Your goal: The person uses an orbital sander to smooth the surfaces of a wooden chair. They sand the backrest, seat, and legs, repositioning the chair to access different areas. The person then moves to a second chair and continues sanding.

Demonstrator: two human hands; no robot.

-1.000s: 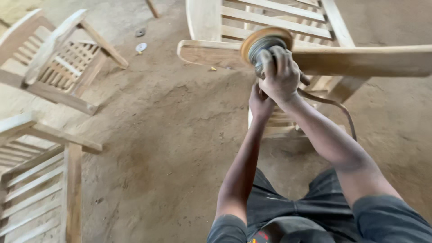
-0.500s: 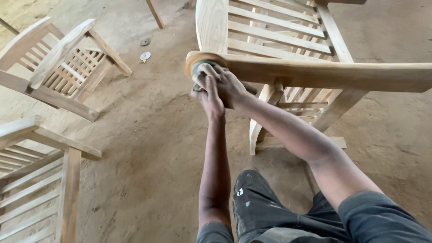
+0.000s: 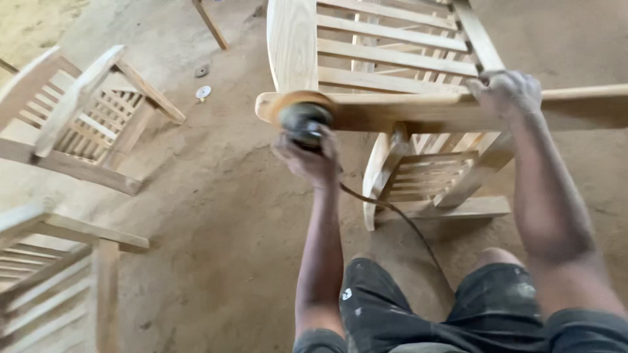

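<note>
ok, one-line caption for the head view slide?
Left hand presses round orange-disc power sander against pale slatted wooden chair's armrest; right hand grips that armrest.

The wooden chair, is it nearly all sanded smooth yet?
Hard to say for the whole chair. Its back slats look pale and even, so they may be done. Right now the left hand presses the round sander against the end of the armrest, while the right hand grips that armrest further along. The lower legs and rails look about the same colour, so I cannot tell what is left.
</note>
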